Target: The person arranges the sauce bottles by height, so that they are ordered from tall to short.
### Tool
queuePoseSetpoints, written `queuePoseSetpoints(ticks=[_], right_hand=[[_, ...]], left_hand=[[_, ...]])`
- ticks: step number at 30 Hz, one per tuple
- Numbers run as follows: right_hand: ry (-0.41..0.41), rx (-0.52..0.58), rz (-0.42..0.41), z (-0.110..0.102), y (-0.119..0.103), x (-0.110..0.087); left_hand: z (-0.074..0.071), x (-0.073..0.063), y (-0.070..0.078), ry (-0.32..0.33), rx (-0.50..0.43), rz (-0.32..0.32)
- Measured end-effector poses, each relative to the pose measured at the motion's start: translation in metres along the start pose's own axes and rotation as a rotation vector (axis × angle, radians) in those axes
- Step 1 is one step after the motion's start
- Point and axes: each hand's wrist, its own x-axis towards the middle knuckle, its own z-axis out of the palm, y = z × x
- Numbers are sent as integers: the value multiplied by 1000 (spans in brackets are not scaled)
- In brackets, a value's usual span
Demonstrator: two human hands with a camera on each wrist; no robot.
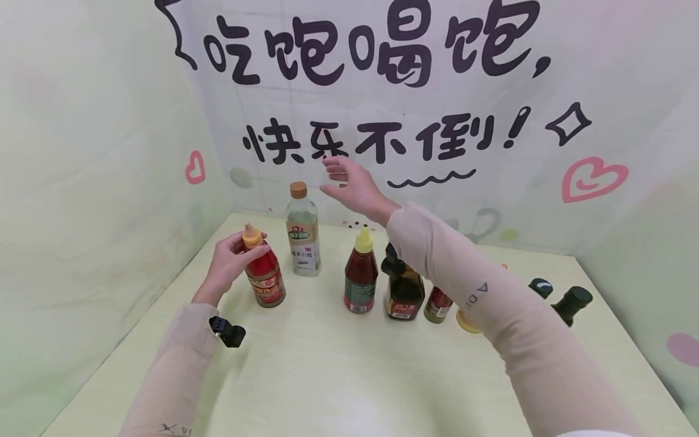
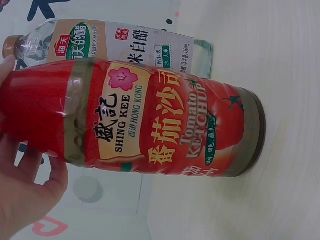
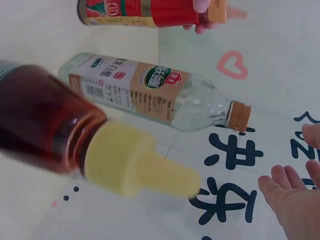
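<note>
Ketchup bottle [image 1: 267, 282] of glossy red, tapering form, topped by an orange-yellow collar and a pale pointed nozzle, is clamped around its upper part by the bent fingers and thumb of the left hand [image 1: 232, 261]. It is held over the left part of the pale, smooth tabletop [image 1: 327, 376], tilted slightly; whether its base is touching cannot be told. Its printed label is marked in red, cream and gold, with a ripple along the surface. Just beside it, farther back, an upright clear glass vinegar bottle [image 1: 303, 240] with a ribbed orange-brown cap and a tan-and-white label is seen. Above and to the right of that cap, the right hand [image 1: 352, 182] is raised, nothing held, its fingers extended and the thumb set apart from them. Nearer the middle, a dark red-brown bottle [image 1: 360, 282] with a soft yellow cone-shaped cap is stood, next to a squarish dark amber bottle [image 1: 405, 297] with a black top and red label. Farther right, more containers are partly hidden by the beige, loosely wrinkled right sleeve [image 1: 464, 273]. Behind, a softly creased white backdrop [image 1: 349, 97] is printed with bold black characters and pink hearts.
</note>
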Motion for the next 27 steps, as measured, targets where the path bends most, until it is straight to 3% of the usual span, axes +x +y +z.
queuePoseSetpoints(ticks=[11, 24, 27], right_hand=[[-29, -7, -31, -36, 18, -31], [15, 91, 24, -68, 49, -69], [14, 79, 34, -74, 58, -76]], left_hand=[[1, 0, 0, -20, -5, 2], [1, 0, -1, -21, 0, -23], [-2, 7, -14, -29, -31, -9]])
